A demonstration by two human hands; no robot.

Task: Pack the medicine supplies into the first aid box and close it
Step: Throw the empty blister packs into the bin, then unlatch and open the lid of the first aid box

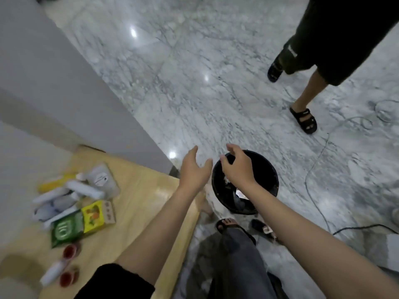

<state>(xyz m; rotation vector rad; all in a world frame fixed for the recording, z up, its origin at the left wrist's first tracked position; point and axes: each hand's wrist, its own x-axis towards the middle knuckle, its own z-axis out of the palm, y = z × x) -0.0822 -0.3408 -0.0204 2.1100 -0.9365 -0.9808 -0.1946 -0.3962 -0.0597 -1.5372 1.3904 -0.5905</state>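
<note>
Medicine supplies lie in a loose pile on the wooden table (pixel 138 203) at the lower left: a green box (pixel 67 228), a yellow box (pixel 95 214), white tubes (pixel 85 188), a clear pouch (pixel 103 180) and two small red-capped bottles (pixel 70 251). No first aid box is in view. My left hand (pixel 194 169) is stretched out past the table's right corner, fingers apart and holding nothing. My right hand (pixel 237 167) hovers over a black waste bin (pixel 267 175) on the floor, fingers spread and curled, nothing in them. The picture is blurred.
A grey wall runs along the left behind the table. The marble floor holds the bin, a trailing cable (pixel 317 167) at the right and another person's legs in black sandals (pixel 302 119) at the upper right. My own legs and sandals (pixel 226 225) are below.
</note>
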